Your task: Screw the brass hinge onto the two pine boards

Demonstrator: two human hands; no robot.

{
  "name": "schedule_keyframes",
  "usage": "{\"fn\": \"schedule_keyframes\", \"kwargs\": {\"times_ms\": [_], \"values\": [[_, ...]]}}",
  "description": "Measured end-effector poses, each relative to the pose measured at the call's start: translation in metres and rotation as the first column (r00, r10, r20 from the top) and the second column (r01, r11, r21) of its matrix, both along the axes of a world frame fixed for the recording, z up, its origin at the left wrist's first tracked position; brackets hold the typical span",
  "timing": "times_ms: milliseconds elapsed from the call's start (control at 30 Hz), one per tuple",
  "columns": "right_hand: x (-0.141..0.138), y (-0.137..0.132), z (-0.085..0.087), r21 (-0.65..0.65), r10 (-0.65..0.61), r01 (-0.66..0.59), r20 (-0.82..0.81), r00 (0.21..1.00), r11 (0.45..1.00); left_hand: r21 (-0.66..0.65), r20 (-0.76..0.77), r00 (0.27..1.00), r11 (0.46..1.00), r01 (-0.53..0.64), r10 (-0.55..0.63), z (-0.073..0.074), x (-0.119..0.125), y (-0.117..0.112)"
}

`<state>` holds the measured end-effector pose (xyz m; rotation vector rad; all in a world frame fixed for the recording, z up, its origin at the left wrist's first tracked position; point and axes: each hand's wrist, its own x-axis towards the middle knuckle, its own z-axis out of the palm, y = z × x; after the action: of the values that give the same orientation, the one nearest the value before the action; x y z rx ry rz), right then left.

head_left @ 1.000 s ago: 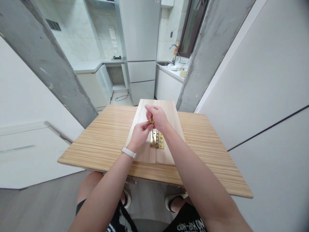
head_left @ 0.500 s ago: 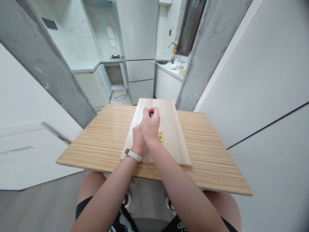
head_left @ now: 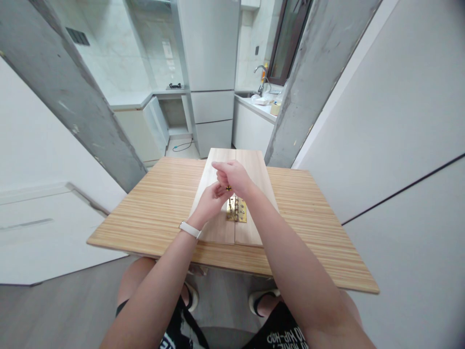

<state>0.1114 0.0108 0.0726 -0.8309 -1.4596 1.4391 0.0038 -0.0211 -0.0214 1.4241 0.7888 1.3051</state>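
screwdriver handle (head_left: pixel 228 188) mostly hidden by right hand (head_left: pixel 234 177); fridge (head_left: pixel 209 72) top cropped

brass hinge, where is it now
In the head view, the brass hinge lies just right of the left hand, across the seam between the two pale boards.

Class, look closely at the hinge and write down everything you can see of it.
The gold-coloured hinge looks metallic and glossy. It lies opened flat, its knuckled barrel along the seam between two pale wooden boards. Round spots, screws or holes, dot the right leaf. A screwdriver stands over the left leaf; whether its tip touches is unclear.
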Motion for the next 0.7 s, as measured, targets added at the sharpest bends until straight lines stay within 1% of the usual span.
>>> {"fn": "schedule_keyframes", "kwargs": {"times_ms": [33,67,100,167,200,267,333,367,433,533,633,700], "values": [[0.003,-0.001,0.002,-0.015,0.095,-0.095,-0.020,0.995,0.995,0.002,0.005,1.000,1.000,0.016,-0.016,0.000,0.000,0.000],[0.006,-0.001,0.004,-0.027,0.162,-0.164,-0.041,0.986,0.986,0.005,0.004,1.000,1.000,0.024,-0.024,0.001,-0.001,0.000],[0.008,-0.001,0.005,-0.038,0.202,-0.204,-0.060,0.978,0.978,0.006,0.000,1.000,1.000,0.029,-0.029,0.001,0.000,0.001],[0.009,0.000,0.004,-0.050,0.207,-0.212,-0.094,0.974,0.976,0.010,0.002,1.000,1.000,0.023,-0.023,0.001,0.001,0.002],[0.009,0.001,0.002,-0.050,0.172,-0.178,-0.111,0.979,0.983,0.013,0.008,1.000,1.000,0.011,-0.011,0.001,0.002,0.003],[0.007,0.002,-0.003,-0.014,0.056,-0.058,-0.119,0.991,0.998,0.021,0.018,0.999,0.999,-0.030,0.030,0.002,0.005,0.004],[0.006,0.002,-0.010,0.080,-0.074,0.081,-0.093,0.993,0.993,0.028,-0.003,0.997,0.996,-0.082,0.082,0.003,0.008,0.003],[0.005,0.001,-0.013,0.135,-0.140,0.150,-0.080,0.987,0.979,0.034,-0.023,0.994,0.994,-0.104,0.105,0.004,0.010,0.002],[0.005,-0.004,-0.016,0.225,-0.274,0.288,-0.091,0.957,0.931,0.051,-0.067,0.985,0.986,-0.157,0.160,0.007,0.013,-0.003],[-0.001,-0.017,-0.016,0.262,-0.470,0.487,-0.130,0.873,0.833,0.093,-0.140,0.948,0.957,-0.275,0.286,0.013,0.017,-0.010],[-0.017,-0.035,-0.012,0.273,-0.629,0.627,-0.093,0.772,0.730,0.150,-0.254,0.863,0.899,-0.411,0.436,0.015,0.019,-0.015],[-0.028,-0.044,-0.011,0.253,-0.695,0.684,-0.059,0.716,0.684,0.183,-0.305,0.800,0.856,-0.483,0.517,0.016,0.018,-0.015]]}}
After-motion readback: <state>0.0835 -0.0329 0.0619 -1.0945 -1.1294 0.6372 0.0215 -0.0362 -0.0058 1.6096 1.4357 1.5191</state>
